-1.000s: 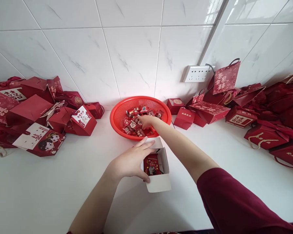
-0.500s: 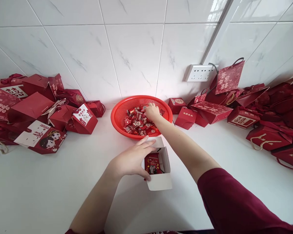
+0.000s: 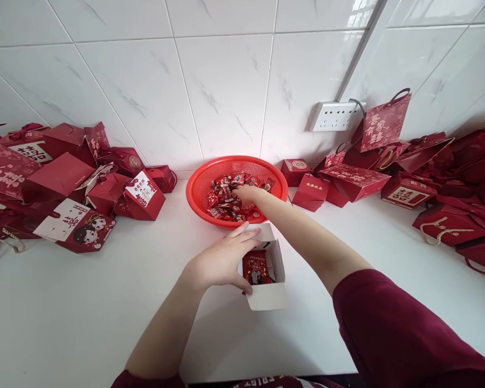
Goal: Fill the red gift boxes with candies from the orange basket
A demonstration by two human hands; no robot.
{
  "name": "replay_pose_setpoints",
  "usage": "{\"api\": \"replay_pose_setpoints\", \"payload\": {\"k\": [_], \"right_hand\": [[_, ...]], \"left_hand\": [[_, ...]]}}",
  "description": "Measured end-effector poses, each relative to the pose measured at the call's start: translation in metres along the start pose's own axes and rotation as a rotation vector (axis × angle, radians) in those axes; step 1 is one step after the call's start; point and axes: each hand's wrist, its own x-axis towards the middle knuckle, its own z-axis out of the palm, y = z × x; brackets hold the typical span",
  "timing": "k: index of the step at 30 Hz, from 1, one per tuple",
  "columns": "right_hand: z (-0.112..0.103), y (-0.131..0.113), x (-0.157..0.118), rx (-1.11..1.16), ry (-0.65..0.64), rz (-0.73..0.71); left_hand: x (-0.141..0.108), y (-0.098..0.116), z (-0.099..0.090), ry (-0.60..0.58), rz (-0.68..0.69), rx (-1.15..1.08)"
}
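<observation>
Head view here, and the main change from half a second ago is the right hand [image 3: 246, 195]: it was over the right half of the basket [image 3: 196, 186], and now it's moved back toward the middle with its fingers down in the candy [image 3: 225, 194]. Can't tell if they've closed on a piece, since the tips are lost among the wrappers. The left hand [image 3: 222, 264] hasn't really budged. It's clamped on the open box [image 3: 269, 297] just in front of the basket, thumb at the near corner and fingers over at the far end. Everything's slid a tiny bit in view, so the camera probably shifted. As for containers: the basket is red plastic full of little holes, with a heap of small red-wrapped candy in the bottom. The box is white inside, near flap folded out toward the wearer, and there's a red packet [image 3: 256, 268] with a printed couple in it, same as before. Left of the basket is a pile of red gift boxes [image 3: 64, 175], can't see what's in them. Right of the basket there are more cartons [image 3: 311, 192], plus a tag [image 3: 382, 124] with white characters standing up near the socket [image 3: 334, 116].
</observation>
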Motion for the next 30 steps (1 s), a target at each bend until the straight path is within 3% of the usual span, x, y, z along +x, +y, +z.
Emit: {"api": "replay_pose_setpoints", "payload": {"k": [6,11,18,25,30], "right_hand": [[-0.008,-0.008,-0.017,0.102,-0.017,0.006],[-0.013,-0.005,-0.055,0.265,0.221,0.01],[0.014,-0.008,-0.103,0.423,0.468,0.096],[0.021,-0.02,-0.108,0.455,0.57,0.229],[0.021,-0.025,-0.107,0.432,0.613,0.307]], "left_hand": [[-0.004,0.005,-0.002,0.026,-0.02,0.129],[-0.013,0.009,-0.011,0.078,-0.071,0.155],[-0.025,0.022,-0.018,0.104,-0.1,0.112],[-0.018,0.02,-0.007,0.092,-0.133,0.092],[-0.022,0.017,-0.01,0.124,-0.155,0.096]]}}
